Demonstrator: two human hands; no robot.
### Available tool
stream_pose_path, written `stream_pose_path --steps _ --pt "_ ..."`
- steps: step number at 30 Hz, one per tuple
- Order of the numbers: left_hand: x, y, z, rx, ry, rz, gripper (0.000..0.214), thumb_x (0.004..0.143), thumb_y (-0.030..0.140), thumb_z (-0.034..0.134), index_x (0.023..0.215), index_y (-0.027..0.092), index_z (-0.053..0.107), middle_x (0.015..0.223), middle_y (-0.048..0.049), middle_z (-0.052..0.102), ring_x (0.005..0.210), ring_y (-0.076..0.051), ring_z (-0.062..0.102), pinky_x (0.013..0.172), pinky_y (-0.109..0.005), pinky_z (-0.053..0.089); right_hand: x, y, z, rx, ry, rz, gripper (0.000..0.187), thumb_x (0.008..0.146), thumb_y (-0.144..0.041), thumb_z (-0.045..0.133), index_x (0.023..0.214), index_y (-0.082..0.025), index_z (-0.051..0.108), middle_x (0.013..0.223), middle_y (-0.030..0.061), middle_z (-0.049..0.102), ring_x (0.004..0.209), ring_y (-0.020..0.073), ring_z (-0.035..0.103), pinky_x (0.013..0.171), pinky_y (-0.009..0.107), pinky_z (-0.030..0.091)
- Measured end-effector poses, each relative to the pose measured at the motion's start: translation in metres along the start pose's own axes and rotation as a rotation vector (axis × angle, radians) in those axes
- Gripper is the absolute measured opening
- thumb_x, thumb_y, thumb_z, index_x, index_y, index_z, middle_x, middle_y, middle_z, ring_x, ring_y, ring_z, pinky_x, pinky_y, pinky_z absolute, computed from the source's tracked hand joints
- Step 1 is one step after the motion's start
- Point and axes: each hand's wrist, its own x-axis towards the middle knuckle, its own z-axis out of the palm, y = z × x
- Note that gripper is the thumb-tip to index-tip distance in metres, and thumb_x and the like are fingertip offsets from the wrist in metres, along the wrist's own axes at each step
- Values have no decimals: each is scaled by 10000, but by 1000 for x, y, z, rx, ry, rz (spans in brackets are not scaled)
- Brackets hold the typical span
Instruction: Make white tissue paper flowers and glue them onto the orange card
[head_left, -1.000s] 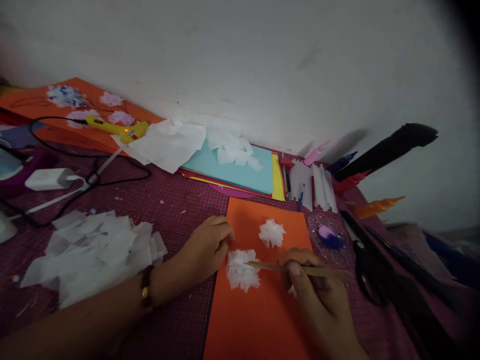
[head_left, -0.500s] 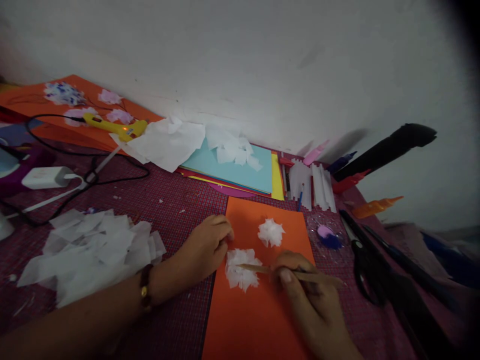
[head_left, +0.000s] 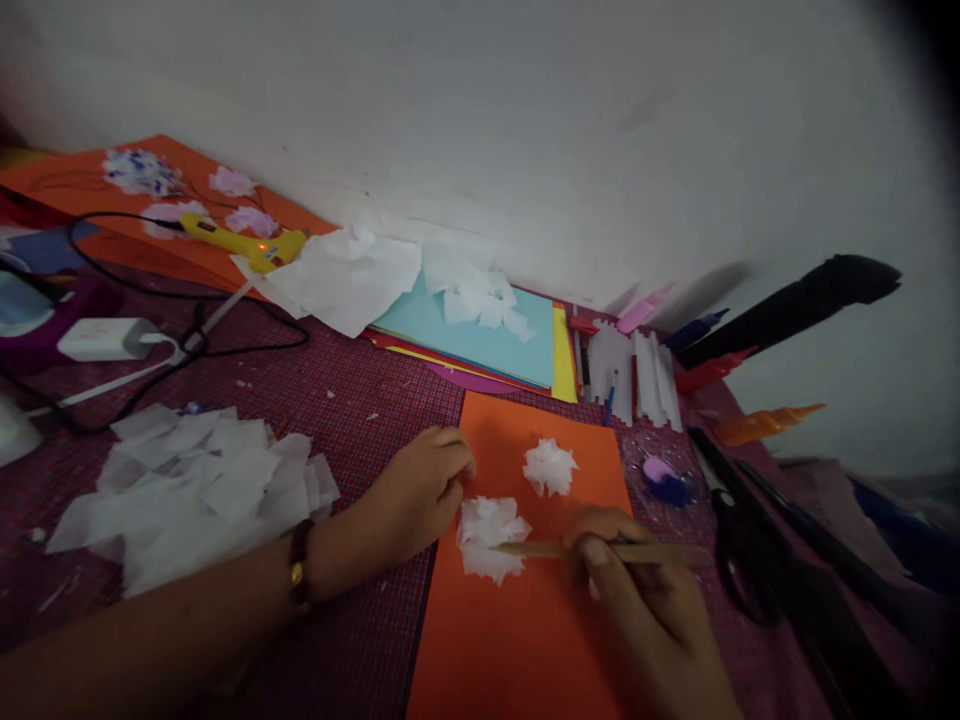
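Note:
An orange paper sheet [head_left: 525,620] lies on the purple checked cloth in front of me. Two white tissue tufts sit on it: a near one [head_left: 487,533] and a smaller far one [head_left: 550,466]. My right hand [head_left: 645,610] is closed round a thin wooden stick [head_left: 540,549], whose tip touches the near tuft. My left hand [head_left: 420,490], fingers curled, presses on the sheet's left edge just beside that tuft. A dark bracelet is on my left wrist.
A heap of white tissue pieces [head_left: 195,490] lies at left. Black scissors [head_left: 742,540] lie at right, beside a small purple blob [head_left: 664,480]. Behind are stacked coloured papers [head_left: 480,330], folded white strips [head_left: 634,365], a yellow glue gun [head_left: 240,240] with cord, a white charger [head_left: 105,338], marker pens and the wall.
The stick's tip has shifted a little over the near tuft, in toward its middle and back out to the right. My left hand stays put. The view has drifted slightly.

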Motion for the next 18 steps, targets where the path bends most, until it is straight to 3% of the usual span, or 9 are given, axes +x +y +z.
stream_pose_path --steps 4,8,12,18 --pt "0 -1 1 -13 -2 6 225 681 -25 411 716 167 524 814 -29 567 796 -167 496 749 -311 408 -6 8 -1 152 89 63 164 931 -273 462 850 -213 591 658 -3 533 592 138 507 539 246 409" --pt "-1 -3 2 -14 7 8 225 671 -23 420 711 171 528 812 -26 564 794 -167 494 745 -311 411 -3 5 4 99 146 20 179 923 -264 473 793 -207 581 631 -3 523 581 137 503 536 247 405" --pt "-1 -3 3 -23 17 6 236 672 -24 407 720 168 536 823 -33 568 803 -167 498 752 -312 421 3 -3 7 -25 105 -72 217 910 -262 483 718 -202 565 602 -10 521 558 127 505 510 227 397" --pt "-1 -3 3 -21 16 -9 220 682 -14 411 720 164 534 823 -36 564 805 -169 492 754 -313 417 5 -5 8 -118 27 -87 247 915 -268 475 688 -200 544 586 -13 507 524 117 483 470 215 369"
